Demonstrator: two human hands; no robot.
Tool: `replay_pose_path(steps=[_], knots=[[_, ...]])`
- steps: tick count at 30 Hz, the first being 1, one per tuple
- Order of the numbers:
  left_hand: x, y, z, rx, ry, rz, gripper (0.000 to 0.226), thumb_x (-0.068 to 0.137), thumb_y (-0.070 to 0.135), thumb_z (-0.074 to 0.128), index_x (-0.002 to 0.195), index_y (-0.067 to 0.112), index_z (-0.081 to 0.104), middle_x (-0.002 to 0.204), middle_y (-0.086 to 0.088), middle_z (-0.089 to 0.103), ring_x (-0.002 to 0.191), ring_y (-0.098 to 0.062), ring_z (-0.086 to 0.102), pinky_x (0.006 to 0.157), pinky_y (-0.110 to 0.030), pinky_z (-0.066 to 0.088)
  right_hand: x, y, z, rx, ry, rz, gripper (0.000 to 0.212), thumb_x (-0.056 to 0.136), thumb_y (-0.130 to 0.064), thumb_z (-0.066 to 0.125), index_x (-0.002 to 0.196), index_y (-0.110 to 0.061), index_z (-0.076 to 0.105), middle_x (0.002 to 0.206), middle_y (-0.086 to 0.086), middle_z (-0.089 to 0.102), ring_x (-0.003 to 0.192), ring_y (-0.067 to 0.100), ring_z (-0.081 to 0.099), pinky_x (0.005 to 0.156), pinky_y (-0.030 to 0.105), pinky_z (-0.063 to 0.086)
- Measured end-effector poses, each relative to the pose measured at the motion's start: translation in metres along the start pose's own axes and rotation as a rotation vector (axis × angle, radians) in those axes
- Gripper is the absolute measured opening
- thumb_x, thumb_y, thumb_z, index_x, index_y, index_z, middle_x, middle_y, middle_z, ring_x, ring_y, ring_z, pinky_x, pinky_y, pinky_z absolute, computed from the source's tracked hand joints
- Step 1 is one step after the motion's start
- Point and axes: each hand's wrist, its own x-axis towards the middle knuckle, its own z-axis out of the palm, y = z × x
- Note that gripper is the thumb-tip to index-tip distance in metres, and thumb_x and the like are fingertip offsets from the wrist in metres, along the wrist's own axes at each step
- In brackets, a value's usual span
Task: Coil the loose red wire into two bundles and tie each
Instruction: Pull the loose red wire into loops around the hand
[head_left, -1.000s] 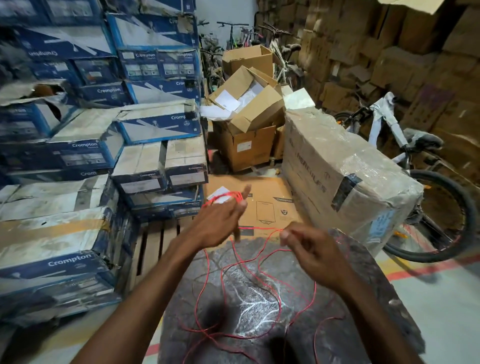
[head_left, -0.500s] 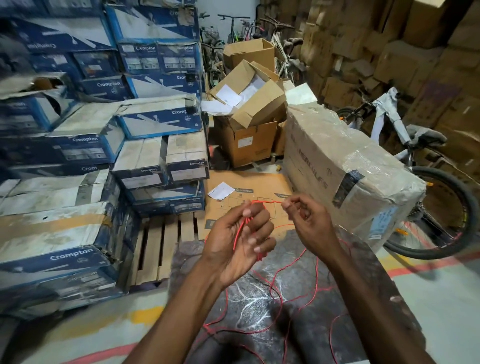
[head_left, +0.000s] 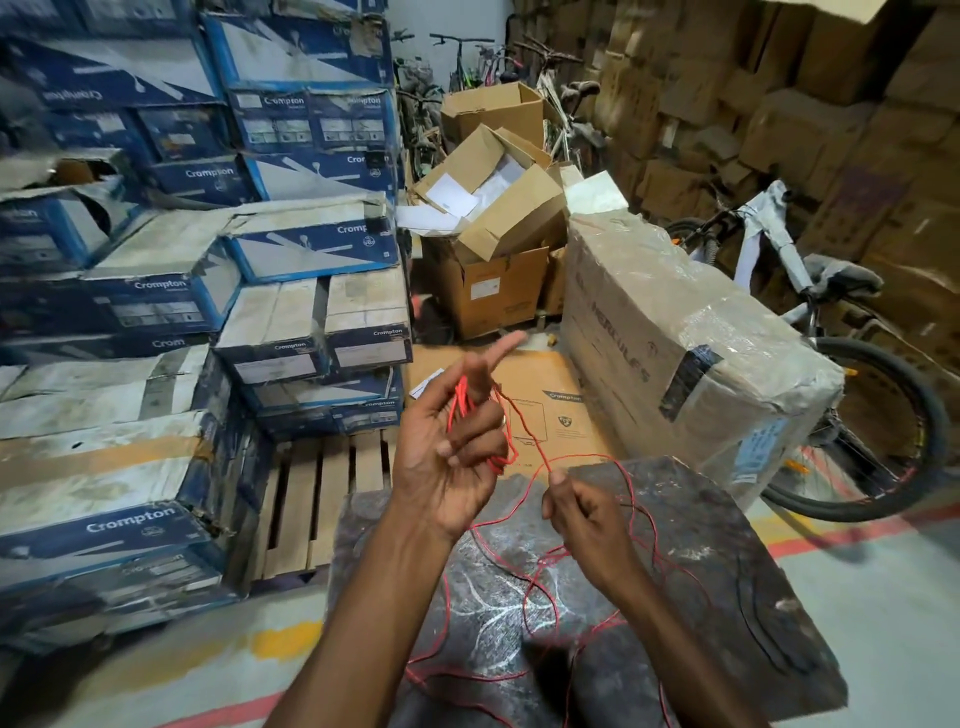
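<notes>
A thin red wire (head_left: 524, 613) lies in loose tangled loops on a dark patterned slab (head_left: 727, 571) in front of me. My left hand (head_left: 452, 457) is raised palm-up above the slab's far edge, index finger pointing away, with a few turns of the red wire wound around its fingers. My right hand (head_left: 582, 514) is lower and to the right, pinching a strand of the same wire that runs up to the left hand. The rest of the wire trails off the slab's near edge.
Stacked blue and white cartons (head_left: 156, 312) rise on the left above a wooden pallet (head_left: 317, 499). A large wrapped carton (head_left: 691, 343) stands right of centre, with a bicycle (head_left: 831, 364) behind it. Open brown boxes (head_left: 493, 234) sit beyond a flat cardboard sheet (head_left: 550, 400).
My left hand has turned palm-up and risen with wire loops on its fingers. My right hand has dropped down and back from beside the left hand, drawing a strand out.
</notes>
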Motion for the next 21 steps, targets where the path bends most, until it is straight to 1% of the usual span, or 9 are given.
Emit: replay_pose_path(steps=[2,5,9,12,14,16,18,19,21], knots=[[0.006,0.008,0.002,-0.070,-0.091,-0.002,0.058,0.110,0.025,0.028,0.161,0.005,0.008,0.132,-0.026,0.064,0.076,-0.034,0.073,0.052,-0.035,0.058,-0.004,0.004,0.000,0.054,-0.020,0.055,0.072,0.090,-0.073,0.049,0.071,-0.005,0.057,0.052,-0.002,0.027,0.047,0.012,0.024,0.046,0.024,0.019],[0.013,0.025,0.010,-0.051,-0.072,0.044,0.054,0.111,0.028,0.025,0.158,0.001,0.021,0.156,-0.026,0.038,0.116,-0.046,0.065,0.081,-0.051,0.061,-0.007,0.003,-0.006,0.070,-0.079,0.082,0.061,0.087,-0.078,0.051,0.068,-0.020,0.056,0.053,0.000,0.027,0.045,0.011,0.024,0.044,0.024,0.019],[0.026,0.036,0.010,0.226,0.211,0.302,0.031,0.106,0.023,0.042,0.130,0.004,0.045,0.151,-0.033,0.042,0.119,-0.045,0.064,0.075,-0.052,0.062,-0.007,-0.008,-0.016,-0.003,-0.307,0.059,0.049,0.098,-0.060,0.051,0.071,-0.019,0.047,0.053,0.008,0.030,0.041,0.014,0.032,0.042,0.029,0.026],[0.037,0.037,0.002,0.430,0.378,0.440,0.042,0.106,0.027,0.046,0.146,0.012,0.040,0.162,-0.020,0.031,0.131,-0.043,0.055,0.083,-0.059,0.059,-0.007,-0.024,-0.023,-0.131,-0.446,0.050,0.030,0.102,-0.048,0.050,0.089,-0.023,0.059,0.051,0.000,0.044,0.043,0.020,0.046,0.049,0.030,0.043],[0.041,0.037,-0.005,0.739,0.512,0.490,0.051,0.107,0.034,0.043,0.156,0.024,0.032,0.166,-0.004,0.025,0.140,-0.036,0.047,0.088,-0.057,0.058,-0.007,-0.037,-0.028,-0.176,-0.505,0.037,0.019,0.105,-0.039,0.051,0.101,-0.024,0.062,0.053,0.002,0.045,0.047,0.022,0.050,0.054,0.033,0.047],[0.042,0.037,-0.017,1.277,0.583,0.491,0.061,0.103,0.047,0.038,0.160,0.035,0.019,0.158,0.007,0.037,0.137,-0.025,0.048,0.095,-0.047,0.053,-0.007,-0.050,-0.034,-0.196,-0.531,0.011,0.015,0.107,-0.034,0.051,0.108,-0.022,0.061,0.055,0.003,0.045,0.047,0.023,0.054,0.055,0.039,0.049],[0.038,0.032,-0.030,1.821,0.489,0.418,0.065,0.103,0.047,0.032,0.162,0.034,0.008,0.132,0.005,0.057,0.119,-0.016,0.058,0.099,-0.043,0.045,-0.004,-0.061,-0.040,-0.198,-0.535,-0.025,0.016,0.108,-0.030,0.049,0.112,-0.020,0.061,0.056,0.001,0.044,0.045,0.021,0.054,0.053,0.043,0.049],[0.036,0.028,-0.034,2.003,0.417,0.342,0.063,0.106,0.044,0.031,0.162,0.030,0.005,0.119,0.004,0.060,0.109,-0.010,0.062,0.097,-0.038,0.043,-0.002,-0.067,-0.042,-0.192,-0.522,-0.049,0.016,0.109,-0.027,0.049,0.112,-0.019,0.062,0.056,-0.001,0.041,0.044,0.017,0.051,0.049,0.040,0.048],[0.030,0.019,-0.036,2.209,0.326,0.136,0.056,0.110,0.037,0.031,0.161,0.022,0.015,0.108,0.005,0.062,0.093,-0.017,0.072,0.095,-0.029,0.047,0.004,-0.078,-0.049,-0.174,-0.478,-0.095,0.017,0.107,-0.021,0.050,0.104,-0.017,0.066,0.059,-0.001,0.036,0.046,0.007,0.042,0.046,0.024,0.044]])
